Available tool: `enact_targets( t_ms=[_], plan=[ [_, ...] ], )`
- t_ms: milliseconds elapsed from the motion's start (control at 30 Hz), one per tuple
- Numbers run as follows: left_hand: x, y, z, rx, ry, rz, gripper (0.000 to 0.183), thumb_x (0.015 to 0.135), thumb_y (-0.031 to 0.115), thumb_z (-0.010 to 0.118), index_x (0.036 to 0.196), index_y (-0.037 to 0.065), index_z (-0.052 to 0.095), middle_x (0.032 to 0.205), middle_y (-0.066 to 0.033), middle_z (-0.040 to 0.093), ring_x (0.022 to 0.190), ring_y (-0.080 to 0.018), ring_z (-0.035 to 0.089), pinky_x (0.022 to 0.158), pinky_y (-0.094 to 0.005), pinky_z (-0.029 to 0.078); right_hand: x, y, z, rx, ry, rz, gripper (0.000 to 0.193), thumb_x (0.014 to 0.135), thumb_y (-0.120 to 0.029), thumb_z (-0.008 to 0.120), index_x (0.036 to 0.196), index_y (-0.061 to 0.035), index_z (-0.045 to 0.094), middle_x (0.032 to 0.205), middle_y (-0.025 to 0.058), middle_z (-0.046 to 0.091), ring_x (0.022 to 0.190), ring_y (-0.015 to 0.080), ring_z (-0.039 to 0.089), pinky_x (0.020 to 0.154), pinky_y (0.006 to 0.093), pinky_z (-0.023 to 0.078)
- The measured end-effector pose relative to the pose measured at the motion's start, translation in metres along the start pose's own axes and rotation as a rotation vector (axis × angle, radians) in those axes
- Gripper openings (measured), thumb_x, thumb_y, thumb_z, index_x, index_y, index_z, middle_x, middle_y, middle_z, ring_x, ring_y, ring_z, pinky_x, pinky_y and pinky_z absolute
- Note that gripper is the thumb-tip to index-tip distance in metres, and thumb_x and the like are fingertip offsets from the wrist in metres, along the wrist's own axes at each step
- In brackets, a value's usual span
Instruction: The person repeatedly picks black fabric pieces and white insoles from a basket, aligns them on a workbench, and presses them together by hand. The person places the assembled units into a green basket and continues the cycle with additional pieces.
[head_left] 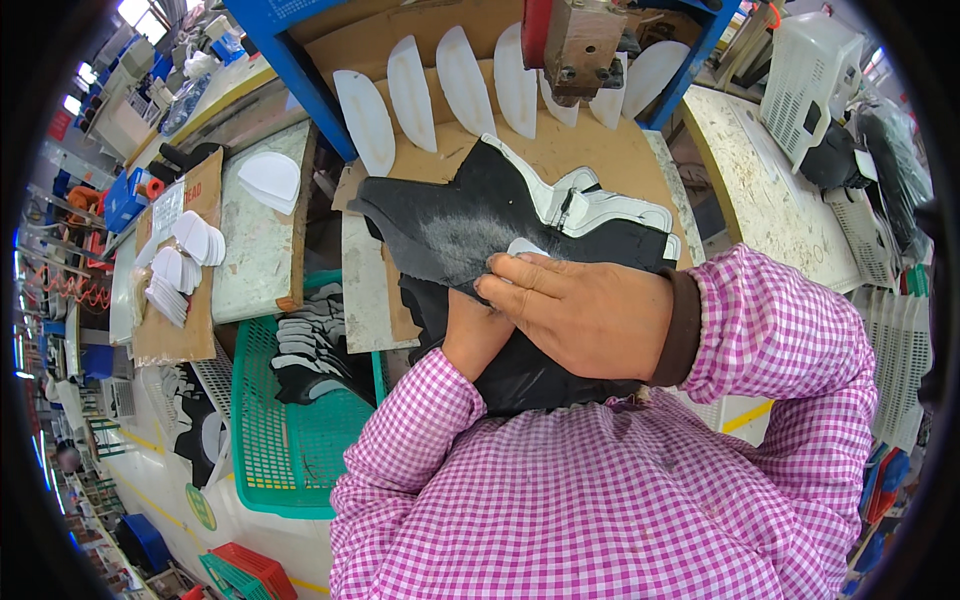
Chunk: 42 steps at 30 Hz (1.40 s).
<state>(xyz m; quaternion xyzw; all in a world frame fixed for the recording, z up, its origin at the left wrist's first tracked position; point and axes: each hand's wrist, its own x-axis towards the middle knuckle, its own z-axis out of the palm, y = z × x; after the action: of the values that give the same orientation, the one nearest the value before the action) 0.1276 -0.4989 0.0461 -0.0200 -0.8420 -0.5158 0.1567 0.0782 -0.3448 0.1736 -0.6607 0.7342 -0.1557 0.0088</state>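
Note:
A black fabric shoe upper [420, 205] with white trim along its far right edge lies in front of me, over the edge of a cardboard-covered worktop. My right hand [595, 315] reaches across it, fingers pressed together on a small white piece [524, 246] that pokes out past the fingertips. Close against it, my left hand [476, 335] grips the upper's near edge, most of its fingers hidden by the right hand and the fabric. Beyond the upper, several white half-moon pieces [463, 82] lean in a row on the cardboard.
Above the worktop hangs a metal machine head [582, 55] within a blue frame [300, 85]. To the left, white pieces [270, 182] lie stacked on a side table [262, 250]. A green basket [285, 440] with black-and-white uppers stands lower left. White baskets [810, 85] stand right.

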Motion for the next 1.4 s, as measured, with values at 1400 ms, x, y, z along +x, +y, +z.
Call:
enact_targets(
  t_ms=[1400],
  plan=[
    [-0.043,0.02,-0.045,-0.301,0.388,-0.29,0.029,0.085,0.011,0.066,0.109,-0.004,0.06,0.102,-0.0116,0.064,0.091,-0.021,0.061,0.083,-0.0325,0.047,-0.085,0.072,0.023,1.161,0.323,0.703,0.076,0.074,-0.007,0.075,0.138,-0.0046,0.035,0.114,0.0164,0.059,0.095,0.0209,0.063,0.082,0.0292,0.051]
  ],
)
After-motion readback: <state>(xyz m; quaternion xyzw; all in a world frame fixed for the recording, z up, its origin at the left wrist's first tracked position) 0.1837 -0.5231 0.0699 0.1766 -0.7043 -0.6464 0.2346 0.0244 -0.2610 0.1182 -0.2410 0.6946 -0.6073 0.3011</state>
